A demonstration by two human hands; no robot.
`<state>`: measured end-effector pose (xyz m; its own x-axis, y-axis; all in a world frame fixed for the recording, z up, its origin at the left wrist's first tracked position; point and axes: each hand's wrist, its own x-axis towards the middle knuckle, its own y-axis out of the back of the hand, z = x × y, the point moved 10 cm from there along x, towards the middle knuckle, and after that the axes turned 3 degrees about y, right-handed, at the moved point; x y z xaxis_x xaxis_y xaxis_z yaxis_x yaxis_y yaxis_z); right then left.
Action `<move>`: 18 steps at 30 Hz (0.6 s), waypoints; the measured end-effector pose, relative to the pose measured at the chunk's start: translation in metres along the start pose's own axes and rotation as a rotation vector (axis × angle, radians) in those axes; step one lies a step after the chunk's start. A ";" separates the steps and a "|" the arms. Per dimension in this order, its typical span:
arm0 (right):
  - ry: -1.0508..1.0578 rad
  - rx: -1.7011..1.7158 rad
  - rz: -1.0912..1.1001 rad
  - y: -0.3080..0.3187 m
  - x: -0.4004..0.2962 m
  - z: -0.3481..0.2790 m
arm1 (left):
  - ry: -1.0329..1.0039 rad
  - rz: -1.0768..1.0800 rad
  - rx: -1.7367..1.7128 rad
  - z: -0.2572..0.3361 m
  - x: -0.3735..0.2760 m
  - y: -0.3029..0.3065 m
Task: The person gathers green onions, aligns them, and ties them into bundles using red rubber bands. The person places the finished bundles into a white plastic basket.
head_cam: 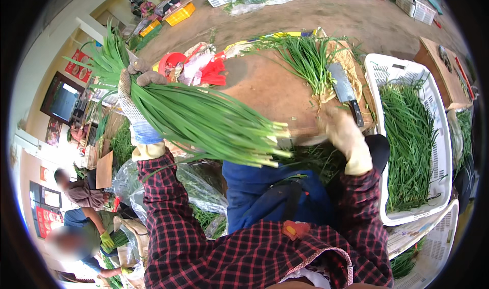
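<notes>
My gloved left hand (139,77) is closed around a big bunch of Chinese chives (206,117), held in the air left of the wooden board. The pale cut ends point right, over my lap; the leaf tips fan out at the upper left. My right hand (345,136), in a pale glove and blurred, is near the board's front edge; its fingers are not clear. Just beyond it a cleaver (344,84) with a black handle lies on the wooden board (267,82), beside a smaller pile of chives (307,61) on brown cloth.
At my right stands a white plastic crate (445,166) full of chives. A red basin (166,61) and red plastic strips (214,71) lie at the board's left. Clear plastic bags (133,182) with greens are by my left leg. Two people (82,189) are at the lower left.
</notes>
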<state>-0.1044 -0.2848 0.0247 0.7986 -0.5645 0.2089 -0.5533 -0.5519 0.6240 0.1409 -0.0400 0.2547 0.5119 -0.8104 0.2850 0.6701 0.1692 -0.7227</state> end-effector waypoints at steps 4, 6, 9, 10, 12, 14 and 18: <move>0.289 1.247 -0.312 -0.012 0.033 -0.163 | 0.168 -0.122 -0.031 -0.017 -0.006 -0.024; -0.112 1.896 -0.818 -0.093 0.027 -0.156 | 0.160 -0.099 -0.108 -0.051 0.020 -0.026; -0.255 1.990 -0.914 -0.187 -0.043 -0.142 | 0.056 0.069 0.111 -0.025 0.033 0.007; -0.263 1.985 -0.907 -0.203 -0.057 -0.132 | 0.007 0.166 0.264 -0.007 0.028 0.022; -0.202 1.950 -0.882 -0.215 -0.058 -0.097 | -0.061 0.205 0.327 0.030 0.023 0.052; -0.286 1.800 -0.734 -0.214 -0.056 -0.038 | -0.206 0.389 0.393 0.036 0.030 0.059; -0.256 1.303 -0.615 -0.211 -0.077 -0.010 | -0.324 0.392 0.550 0.018 0.060 0.059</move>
<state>-0.0469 -0.1187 -0.1151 0.9969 -0.0544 -0.0561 -0.0768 -0.8152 -0.5741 0.2212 -0.0688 0.2404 0.8441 -0.4413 0.3044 0.5345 0.7367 -0.4143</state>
